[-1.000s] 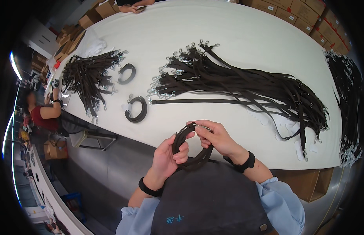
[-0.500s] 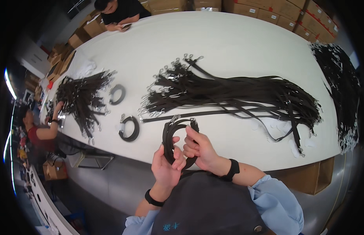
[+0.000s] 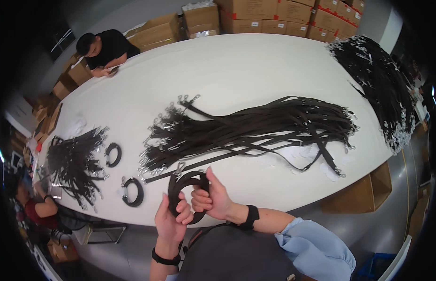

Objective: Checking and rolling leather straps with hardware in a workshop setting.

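Both hands hold a coiled black strap (image 3: pixel 175 186) just above the near edge of the table; a metal snap hook sticks up from the coil's top. My left hand (image 3: pixel 173 213) curls its fingers around the coil's left and lower side. On the right side, my right hand (image 3: pixel 212 196) grips with the thumb pointing up along the coil and the fingers folded. Two finished-looking coils, a nearer coiled strap (image 3: pixel 133 192) and a farther coiled strap (image 3: pixel 113 155), lie to the left. Beyond my hands stretches a long pile of black straps (image 3: pixel 255 124) with metal hooks at its ends.
On the white table (image 3: pixel 218 65) lie a shorter strap pile (image 3: pixel 77 161) at left and a large strap bundle (image 3: pixel 377 84) at far right. One person (image 3: pixel 108 51) sits across holding a phone; another person (image 3: pixel 40 206) works at left. Cardboard boxes (image 3: pixel 262 14) stand behind; an open carton (image 3: pixel 358 194) is below the edge.
The view has turned, so the table and piles sit lower and farther left in the picture. Both hands still hold the same coil, with only slight finger shifts.
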Tool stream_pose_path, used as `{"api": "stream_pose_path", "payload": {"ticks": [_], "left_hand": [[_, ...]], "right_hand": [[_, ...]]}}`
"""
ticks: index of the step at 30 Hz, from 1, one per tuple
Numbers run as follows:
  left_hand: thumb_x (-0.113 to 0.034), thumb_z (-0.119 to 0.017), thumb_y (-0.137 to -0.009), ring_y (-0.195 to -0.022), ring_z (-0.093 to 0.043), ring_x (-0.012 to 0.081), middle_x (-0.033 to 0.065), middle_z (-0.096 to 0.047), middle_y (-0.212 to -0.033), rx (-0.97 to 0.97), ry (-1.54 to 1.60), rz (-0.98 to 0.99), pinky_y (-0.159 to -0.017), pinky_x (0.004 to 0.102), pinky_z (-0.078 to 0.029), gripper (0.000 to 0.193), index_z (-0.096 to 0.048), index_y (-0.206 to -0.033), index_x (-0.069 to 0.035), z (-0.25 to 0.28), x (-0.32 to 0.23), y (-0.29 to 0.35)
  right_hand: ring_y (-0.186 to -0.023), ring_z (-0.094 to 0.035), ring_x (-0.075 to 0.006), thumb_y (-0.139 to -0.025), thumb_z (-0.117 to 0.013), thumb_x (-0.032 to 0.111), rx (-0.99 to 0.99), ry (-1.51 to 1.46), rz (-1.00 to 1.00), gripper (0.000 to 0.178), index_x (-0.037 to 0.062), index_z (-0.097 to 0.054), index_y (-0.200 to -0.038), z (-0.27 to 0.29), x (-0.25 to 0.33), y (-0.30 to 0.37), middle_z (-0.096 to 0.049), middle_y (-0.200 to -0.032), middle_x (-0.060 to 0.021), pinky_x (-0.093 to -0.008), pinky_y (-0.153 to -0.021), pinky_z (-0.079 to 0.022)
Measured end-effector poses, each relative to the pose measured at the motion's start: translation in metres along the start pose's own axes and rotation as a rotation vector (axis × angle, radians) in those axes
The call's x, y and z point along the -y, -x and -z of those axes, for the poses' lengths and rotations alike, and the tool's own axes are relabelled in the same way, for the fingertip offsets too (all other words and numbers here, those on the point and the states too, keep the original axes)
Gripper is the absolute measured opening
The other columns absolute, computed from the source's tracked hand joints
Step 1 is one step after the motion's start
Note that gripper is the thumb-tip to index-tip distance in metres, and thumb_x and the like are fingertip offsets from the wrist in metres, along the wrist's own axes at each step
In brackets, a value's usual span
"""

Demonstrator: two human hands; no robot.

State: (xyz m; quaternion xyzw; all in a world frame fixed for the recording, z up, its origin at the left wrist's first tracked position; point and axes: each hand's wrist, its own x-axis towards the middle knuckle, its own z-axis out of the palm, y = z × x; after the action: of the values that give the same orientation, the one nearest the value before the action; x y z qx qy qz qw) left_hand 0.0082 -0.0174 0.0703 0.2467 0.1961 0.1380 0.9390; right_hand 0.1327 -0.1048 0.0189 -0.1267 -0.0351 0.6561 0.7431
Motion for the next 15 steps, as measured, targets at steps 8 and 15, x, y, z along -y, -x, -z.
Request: {"api": "stream_pose_path", "payload": {"ticks": [8, 15], "left_hand": [[-0.03, -0.035, -0.097, -0.043, -0.027, 0.0038, -0.0007, -0.041, -0.067, 0.052, -0.309, 0.069, -0.041, 0.0183, -0.025, 0.038, -0.052, -0.099, 0.004, 0.001, -0.031, 0.017], [-0.029, -0.039, -0.095, -0.043, -0.027, 0.0024, -0.0026, -0.042, -0.064, -0.128, -0.401, 0.124, -0.041, 0.0183, -0.023, 0.037, -0.054, -0.101, 0.005, 0.003, -0.036, 0.014]], "right_hand": [[-0.108, -0.052, -0.0184, -0.098, -0.024, 0.046, -0.093, 0.74, 0.36, 0.058, 0.0036, -0.038, -0.134, -0.005, 0.041, 0.0, -0.056, -0.118, -0.013, -0.034, -0.094, -0.041], [-0.098, -0.057, -0.013, -0.094, -0.05, 0.024, 0.139, 1.258, 0.216, 0.034, 0.0033, -0.056, -0.121, -0.026, 0.052, 0.01, -0.062, -0.11, -0.009, -0.0272, -0.085, -0.045]]}}
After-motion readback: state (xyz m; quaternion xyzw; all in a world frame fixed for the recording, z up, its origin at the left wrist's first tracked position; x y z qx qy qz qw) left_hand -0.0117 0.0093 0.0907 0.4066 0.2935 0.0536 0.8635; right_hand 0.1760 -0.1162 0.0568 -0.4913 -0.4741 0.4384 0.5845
